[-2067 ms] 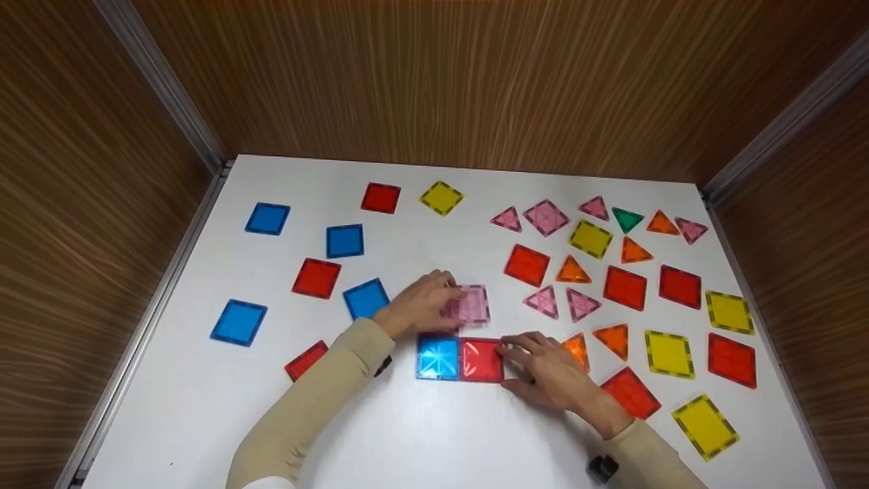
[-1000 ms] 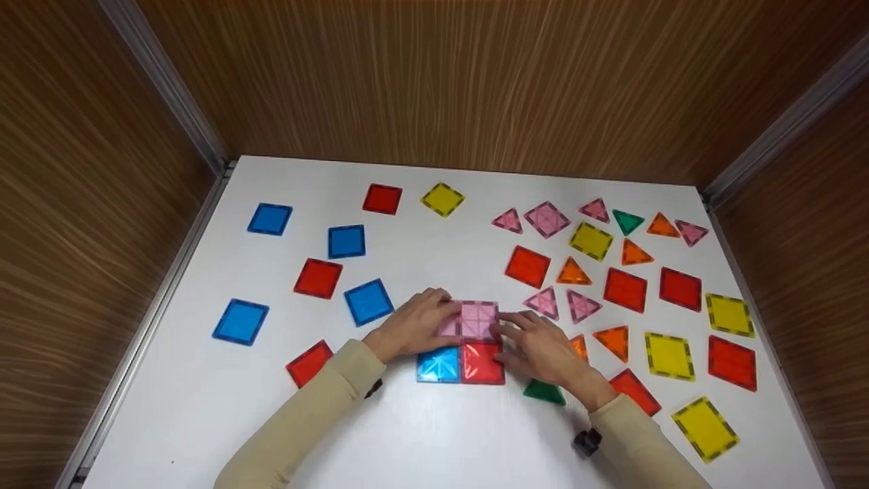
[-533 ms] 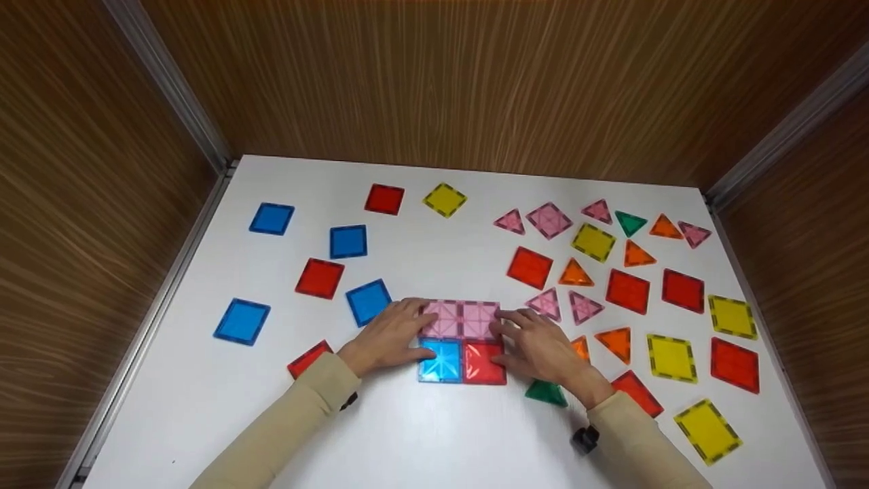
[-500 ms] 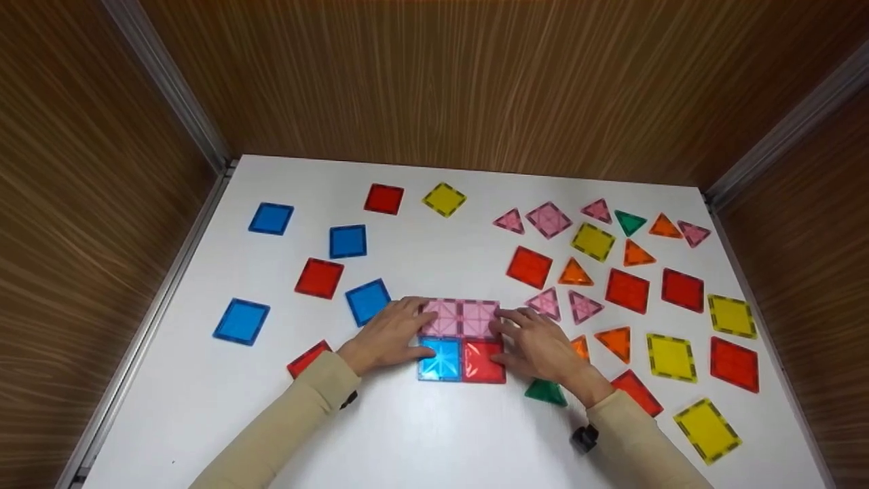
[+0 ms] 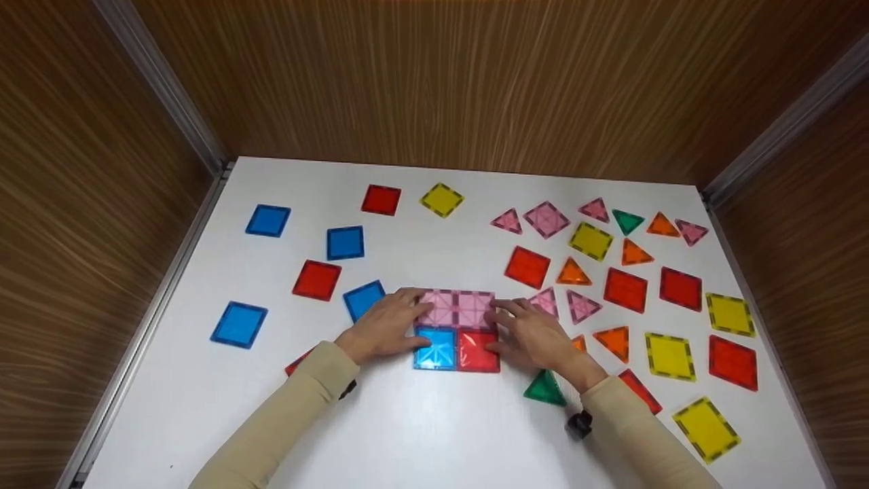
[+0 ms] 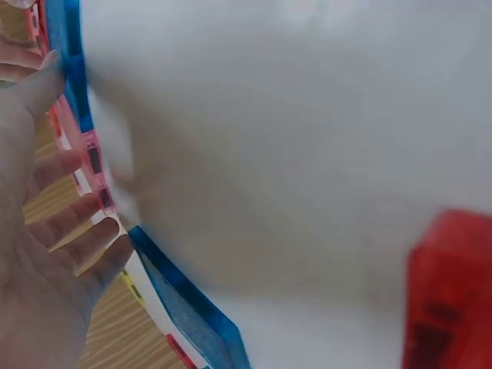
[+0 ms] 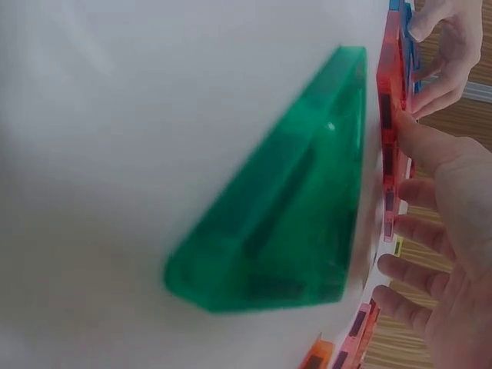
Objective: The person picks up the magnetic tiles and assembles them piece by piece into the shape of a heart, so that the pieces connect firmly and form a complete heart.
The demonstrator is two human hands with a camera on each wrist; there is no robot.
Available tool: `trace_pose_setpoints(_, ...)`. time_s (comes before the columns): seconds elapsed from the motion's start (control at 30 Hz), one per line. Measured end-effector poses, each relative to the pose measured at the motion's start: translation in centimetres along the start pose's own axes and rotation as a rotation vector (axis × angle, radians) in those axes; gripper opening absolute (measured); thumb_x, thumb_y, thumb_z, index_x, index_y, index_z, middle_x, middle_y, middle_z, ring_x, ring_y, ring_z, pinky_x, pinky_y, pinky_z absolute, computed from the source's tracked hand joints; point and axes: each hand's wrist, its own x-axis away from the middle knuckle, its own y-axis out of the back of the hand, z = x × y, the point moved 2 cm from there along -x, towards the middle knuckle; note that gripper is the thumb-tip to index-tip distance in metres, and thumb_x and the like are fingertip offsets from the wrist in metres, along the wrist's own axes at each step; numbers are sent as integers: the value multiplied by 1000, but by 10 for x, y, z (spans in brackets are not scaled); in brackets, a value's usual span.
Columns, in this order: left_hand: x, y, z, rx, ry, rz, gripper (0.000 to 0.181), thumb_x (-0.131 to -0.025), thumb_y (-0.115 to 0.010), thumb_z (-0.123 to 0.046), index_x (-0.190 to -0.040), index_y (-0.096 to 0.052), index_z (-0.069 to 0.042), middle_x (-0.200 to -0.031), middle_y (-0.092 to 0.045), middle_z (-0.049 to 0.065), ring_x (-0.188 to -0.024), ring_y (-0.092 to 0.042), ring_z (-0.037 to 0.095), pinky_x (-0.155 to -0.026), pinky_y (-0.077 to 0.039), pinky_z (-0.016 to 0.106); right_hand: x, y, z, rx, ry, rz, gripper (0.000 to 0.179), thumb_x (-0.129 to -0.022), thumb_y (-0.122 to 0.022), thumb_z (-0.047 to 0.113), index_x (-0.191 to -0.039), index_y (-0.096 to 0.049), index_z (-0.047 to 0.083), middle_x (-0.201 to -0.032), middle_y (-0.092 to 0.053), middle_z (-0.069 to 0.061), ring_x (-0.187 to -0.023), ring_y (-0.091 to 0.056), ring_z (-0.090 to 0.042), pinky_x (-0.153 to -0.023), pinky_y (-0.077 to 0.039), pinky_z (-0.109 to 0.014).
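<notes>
Four-square magnetic tile block lies flat at the table's middle: two pink square tiles (image 5: 474, 310) behind, a blue square tile (image 5: 434, 354) front left and a red square tile (image 5: 478, 356) front right. My left hand (image 5: 383, 326) rests along the block's left side, thumb on the blue tile and fingertips at the left pink tile. On the right side my right hand (image 5: 540, 336) touches the red tile with its thumb and the right pink tile with its fingers. Both hands have extended, spread fingers in the wrist views. A green triangle tile (image 7: 284, 207) lies below the right hand.
Loose blue squares (image 5: 239, 324) and red squares (image 5: 317, 280) lie on the left. Yellow squares (image 5: 669, 355), red squares, orange triangles (image 5: 613, 343) and pink triangles (image 5: 582, 306) are scattered on the right. Wood-grain panels (image 5: 461, 81) enclose the white table (image 5: 407, 435).
Left hand set a pink tile down in the back row, then shifted left to the block's side. Right hand moved up along the right side. The joined block has since slid slightly away from me.
</notes>
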Motion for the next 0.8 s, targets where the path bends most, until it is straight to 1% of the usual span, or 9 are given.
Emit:
trace_pose_setpoints(0.1, 4, -1, -5, 1, -1, 7, 76, -99, -69, -52, -162, -43, -19, -171, -34, 11, -159, -33, 31, -127, -37, 55, -3, 10, -10, -25, -10, -13, 57, -98, -73, 46, -149, -61, 24, -161, -52, -7, -148, -48, -34, -118, -44, -64)
trace_pose_setpoints(0.2, 9, -3, -10, 0, -3, 16, 77, -99, -67, -53, -163, -41, -18, -173, -31, 12, -160, -29, 33, -129, -33, 56, -10, 24, -25, -55, -32, -56, 56, -99, -74, 42, -150, -61, 22, -161, -51, -9, -147, -48, -35, -119, -41, -66)
trace_pose_setpoints(0.27, 11, -5, -13, -10, -3, 20, 78, -100, -66, -54, -163, -40, -18, -173, -30, 12, -161, -29, 34, -130, -32, 57, -17, 31, -37, -57, -39, -79, 55, -99, -74, 39, -149, -61, 19, -160, -51, -12, -144, -51, -37, -117, -45, -64)
trace_pose_setpoints(0.33, 13, -8, -14, -21, -5, 18, 78, -100, -66, -55, -163, -40, -18, -173, -31, 12, -160, -29, 34, -129, -34, 57, -25, 37, -50, -55, -62, -84, 55, -99, -74, 38, -148, -61, 17, -160, -51, -14, -141, -53, -39, -114, -48, -63)
trace_pose_setpoints(0.43, 14, -10, -15, -36, -9, 11, 78, -99, -66, -56, -163, -40, -19, -172, -33, 12, -159, -31, 34, -127, -36, 58, -36, 42, -66, -53, -125, -63, 55, -100, -73, 38, -149, -60, 16, -160, -49, -16, -140, -51, -41, -112, -49, -63)
trace_pose_setpoints(0.53, 14, -12, -14, -44, -11, 4, 78, -99, -66, -56, -162, -41, -19, -171, -34, 12, -159, -32, 34, -127, -37, 57, -45, 44, -78, -44, -207, -27, 59, -99, -73, 40, -152, -58, 18, -163, -45, -16, -144, -46, -43, -115, -46, -64)
trace_pose_setpoints(0.67, 14, -14, -13, -44, -12, 1, 77, -99, -66, -56, -162, -43, -19, -170, -36, 12, -158, -33, 33, -126, -39, 57, -53, 44, -86, -30, -284, 29, 64, -99, -74, 40, -156, -53, 22, -168, -38, -16, -147, -41, -45, -118, -44, -66)
trace_pose_setpoints(0.8, 15, -13, -13, -43, -13, -3, 77, -98, -67, -56, -161, -43, -19, -169, -36, 12, -157, -34, 33, -125, -40, 58, -60, 43, -87, -44, -325, 71, 67, -99, -73, 40, -159, -48, 25, -169, -35, -16, -148, -40, -45, -118, -43, -66)
